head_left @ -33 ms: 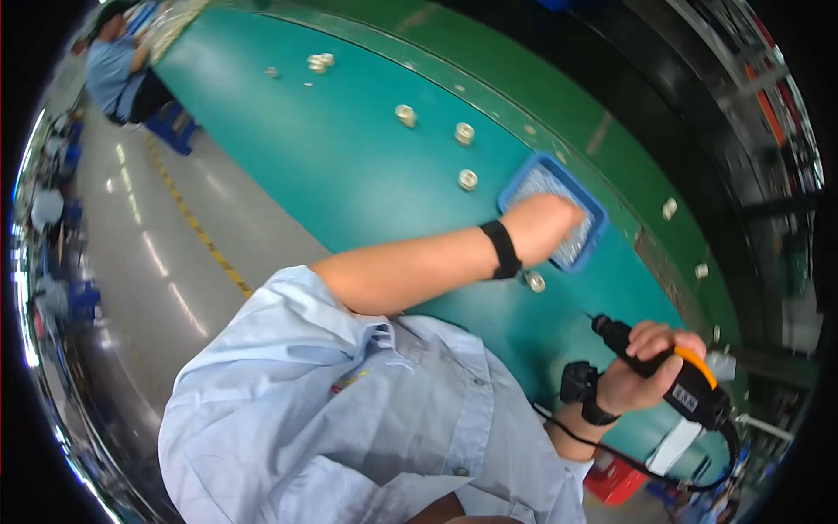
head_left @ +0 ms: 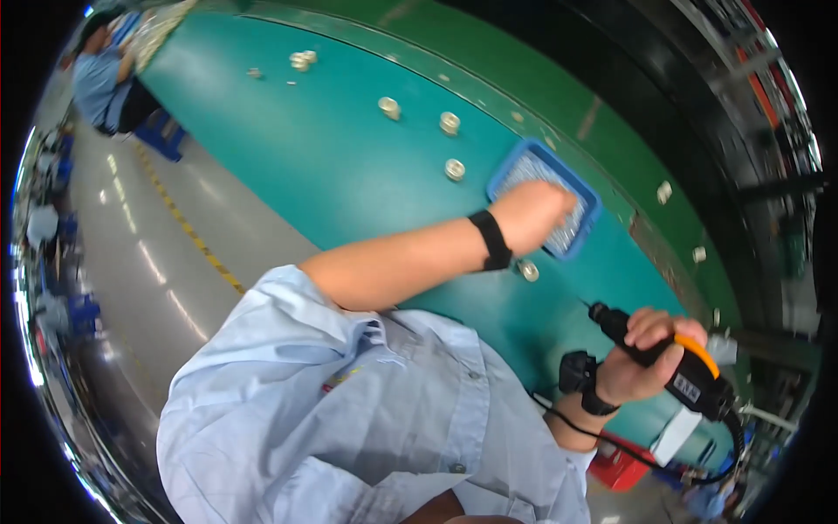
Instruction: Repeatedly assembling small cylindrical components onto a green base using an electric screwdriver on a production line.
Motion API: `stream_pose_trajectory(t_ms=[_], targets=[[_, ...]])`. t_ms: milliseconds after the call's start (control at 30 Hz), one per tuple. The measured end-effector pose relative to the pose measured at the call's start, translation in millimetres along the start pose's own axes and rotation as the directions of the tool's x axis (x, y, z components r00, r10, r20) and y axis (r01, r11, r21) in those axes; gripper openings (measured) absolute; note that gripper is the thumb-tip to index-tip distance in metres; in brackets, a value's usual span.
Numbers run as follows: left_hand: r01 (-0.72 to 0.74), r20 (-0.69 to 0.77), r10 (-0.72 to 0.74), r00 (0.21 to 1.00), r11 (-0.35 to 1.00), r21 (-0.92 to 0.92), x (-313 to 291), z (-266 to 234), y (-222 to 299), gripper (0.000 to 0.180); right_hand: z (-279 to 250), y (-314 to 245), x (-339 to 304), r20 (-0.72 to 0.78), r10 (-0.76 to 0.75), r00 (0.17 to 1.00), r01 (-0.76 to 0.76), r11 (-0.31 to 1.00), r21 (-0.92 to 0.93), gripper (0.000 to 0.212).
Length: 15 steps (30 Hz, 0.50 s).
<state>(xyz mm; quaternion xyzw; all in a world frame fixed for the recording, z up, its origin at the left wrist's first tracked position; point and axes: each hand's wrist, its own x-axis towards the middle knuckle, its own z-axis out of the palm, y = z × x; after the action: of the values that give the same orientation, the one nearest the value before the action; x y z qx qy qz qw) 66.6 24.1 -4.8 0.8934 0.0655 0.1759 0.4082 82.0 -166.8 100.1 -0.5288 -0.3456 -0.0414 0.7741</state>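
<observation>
My left hand (head_left: 531, 217), with a black band on its wrist, reaches into a blue tray (head_left: 590, 220) of small silvery metal pieces (head_left: 525, 168). Its fingers are curled down and blurred; whatever they pinch is hidden. My right hand (head_left: 637, 371) is wrapped round a black and orange electric screwdriver (head_left: 701, 386), whose thin bit points up and left over the table. A black device is strapped to the right wrist. Close to the left wrist sits a round cream-coloured part (head_left: 528, 271). Similar parts (head_left: 455, 169) stand left of the tray.
The green table (head_left: 349, 148) runs to the far left, where a seated person (head_left: 100, 83) works by a blue stool (head_left: 161, 140). More small parts lie on the darker green strip (head_left: 602, 131) behind. The screwdriver's black cable loops near a red bin (head_left: 620, 467).
The whole view has shifted slightly, so the tray and table parts appear a little farther left and up. My left hand remains in the tray and my right still holds the screwdriver.
</observation>
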Motion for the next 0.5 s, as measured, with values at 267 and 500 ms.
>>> stream_pose_trajectory(t_ms=[267, 500], targets=[[-0.234, -0.162, 0.219, 0.962, 0.969, -0.075, -4.0, -9.4, -2.1, 0.009, 7.6, 4.7, 11.1, 0.030, -0.087, 0.996, 0.084, 0.994, 0.076, 0.035], [-0.185, -0.108, 0.187, 0.976, 0.982, 0.029, -13.5, -9.5, -2.2, 0.012, 9.9, 13.9, 23.9, 0.150, -0.100, 0.984, 0.071, 0.979, 0.192, 0.039]])
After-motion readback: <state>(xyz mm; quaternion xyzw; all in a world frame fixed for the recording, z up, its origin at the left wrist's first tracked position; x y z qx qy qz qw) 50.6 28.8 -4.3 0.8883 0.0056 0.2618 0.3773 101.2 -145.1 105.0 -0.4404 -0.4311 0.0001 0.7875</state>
